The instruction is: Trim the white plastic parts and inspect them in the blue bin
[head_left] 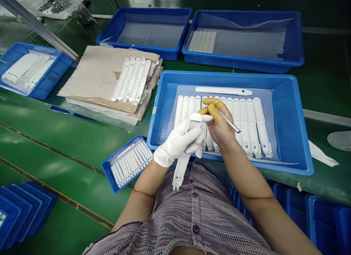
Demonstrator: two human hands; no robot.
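Strip (181, 169) in left hand (179, 141), near right hand (219, 128)

Smooth, matt plastic formed the white strip (181, 170); the slim tool (230, 122) was shiny metal.
At the near edge of the counter (326, 182), the tray (299, 138) was smooth, glossy plastic; the cardboard (91, 72) was dull, torn rough at right.

The left grip (184, 139) covers the middle of the white strip (181, 170) that it holds. The right grip (219, 123) partly hides the metal tool (230, 123), and both grips hide some pieces of the row (253, 127) behind them. The stacked bins (30, 211) are cut by the left edge, the pale object (340, 140) by the right. The bag's (82, 14) contents are too small to tell.
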